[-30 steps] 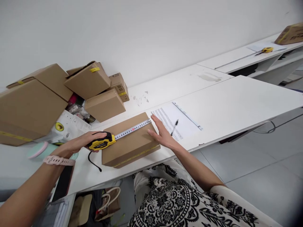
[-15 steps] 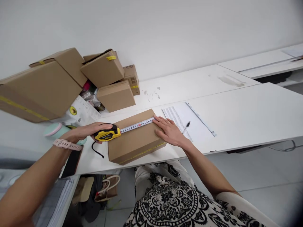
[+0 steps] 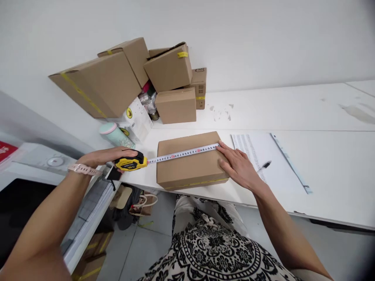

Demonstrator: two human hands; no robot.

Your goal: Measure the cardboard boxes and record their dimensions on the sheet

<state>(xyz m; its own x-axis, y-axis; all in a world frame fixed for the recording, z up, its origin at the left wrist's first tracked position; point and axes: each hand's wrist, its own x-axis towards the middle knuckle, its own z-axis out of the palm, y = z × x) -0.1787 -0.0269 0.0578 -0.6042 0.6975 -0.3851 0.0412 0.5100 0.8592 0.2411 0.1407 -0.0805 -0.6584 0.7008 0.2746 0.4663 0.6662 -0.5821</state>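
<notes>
My left hand (image 3: 118,156), a pink band on its wrist, is closed around the yellow and black tape measure (image 3: 130,160), just left of a closed cardboard box (image 3: 190,166). From its case the white blade (image 3: 184,153) runs out across the box top to the far right edge. There the fingertips of my right hand (image 3: 238,166) lie over the blade's end. Its fingers are stretched out and the thumb stands apart, resting along the box's right edge. A strip of yellow tape runs along the box's near side.
Several cardboard boxes (image 3: 175,107) are stacked at the back left by the wall. A mint bottle (image 3: 117,134) lies near a white carton (image 3: 140,121). On the right, a pen (image 3: 266,164) rests on a printed sheet (image 3: 254,146) beside a pale blue strip (image 3: 290,162).
The camera view has swung left. My left hand has drawn the tape case away from the box's left part to beyond its left edge, lengthening the blade; my right hand stays at the right edge.
</notes>
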